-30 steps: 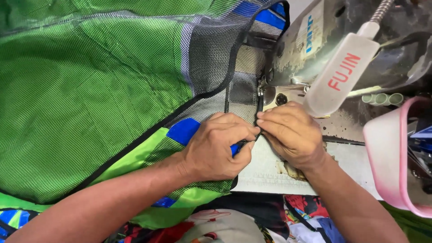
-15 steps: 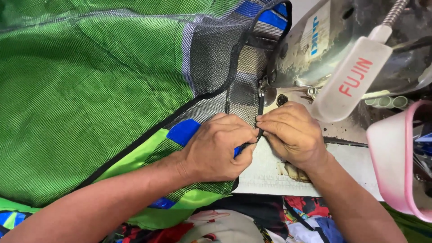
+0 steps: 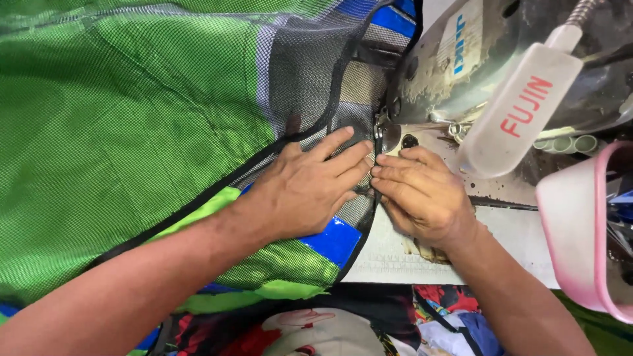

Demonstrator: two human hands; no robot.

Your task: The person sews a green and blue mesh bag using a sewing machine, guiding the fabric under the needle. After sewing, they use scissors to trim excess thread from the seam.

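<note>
My left hand (image 3: 306, 191) lies flat, fingers spread, pressing the green mesh fabric (image 3: 132, 151) down beside its black-bound edge (image 3: 333, 99). My right hand (image 3: 419, 194) rests open too (fingers straight, gripping nothing), its fingertips meeting the left's just before the sewing machine (image 3: 461, 72) foot, on the white table (image 3: 422, 260).

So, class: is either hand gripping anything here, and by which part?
Nothing is gripped. The left hand lies flat on the mesh fabric; the right hand presses its black bound edge beside the sewing machine.
</note>
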